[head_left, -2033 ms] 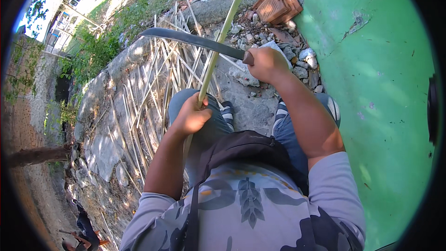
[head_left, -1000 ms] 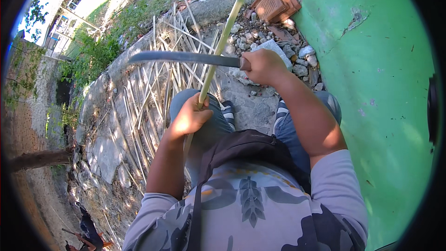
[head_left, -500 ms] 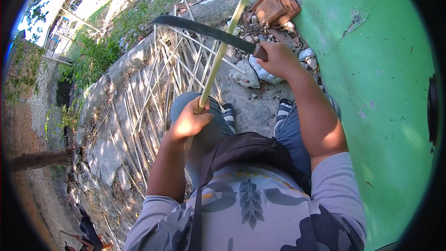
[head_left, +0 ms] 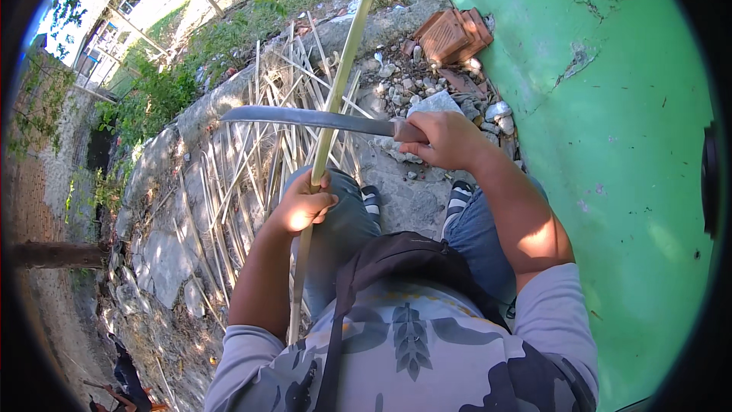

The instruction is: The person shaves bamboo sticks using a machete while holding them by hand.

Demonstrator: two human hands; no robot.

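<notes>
Along the right-hand side, a broad green surface spreads out beside the person I'm watching, whose knees are bent. On the stony ground to the left lies a criss-crossed heap of pale strips. One long greenish strip slants up past the left knee, its lower end near the shirt. A dark-bladed machete crosses it above the left hand; whether they touch, I can't tell. Beyond sit stacked reddish tiles. The right hand is clenched around the machete's handle, and the left hand grips the greenish strip.
</notes>
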